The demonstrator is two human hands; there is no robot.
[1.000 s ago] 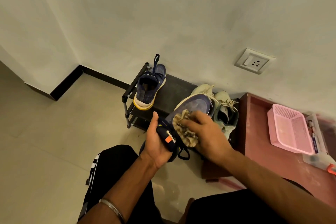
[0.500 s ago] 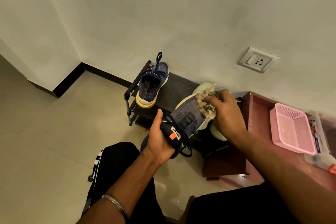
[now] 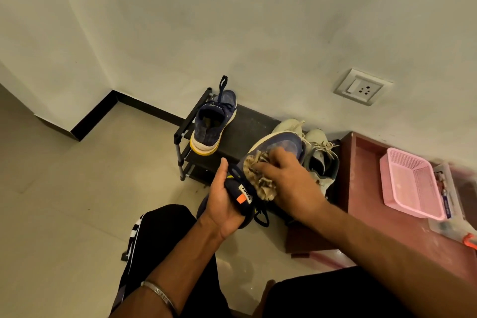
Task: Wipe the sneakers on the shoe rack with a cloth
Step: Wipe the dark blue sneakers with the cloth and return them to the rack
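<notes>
At 9 o'clock lies bare tiled floor (image 3: 64,201) under a pale wall with a black skirting (image 3: 98,113). Toward 12 o'clock from the hands, a black rack (image 3: 247,124) stands against the wall. On the left end of its top shelf a blue shoe (image 3: 213,124) rests, heel toward the camera, yellow-edged sole showing, its loop standing up.

At centre, the left hand (image 3: 223,204) grips the heel end of a second blue shoe (image 3: 278,144), fingers curled under it and thumb up along its near side; an orange tag and a white label show just right of the palm. The shoe is held off the rack, toe pointing to 1 o'clock, over the shelf's front edge. A metal bangle (image 3: 160,292) circles the left forearm.

The right hand (image 3: 291,186) presses a crumpled tan cloth (image 3: 258,175) onto the shoe's laces, fingers bent round the cloth and clamping it.

Just past the held shoe's toe, at 1 o'clock, two white shoes (image 3: 320,155) sit on the rack's right end. Above them a socket (image 3: 361,86) is set in the wall. At 3 o'clock a reddish table (image 3: 361,188) carries a pink basket (image 3: 410,183), with a clear box (image 3: 449,196) touching its right side.
</notes>
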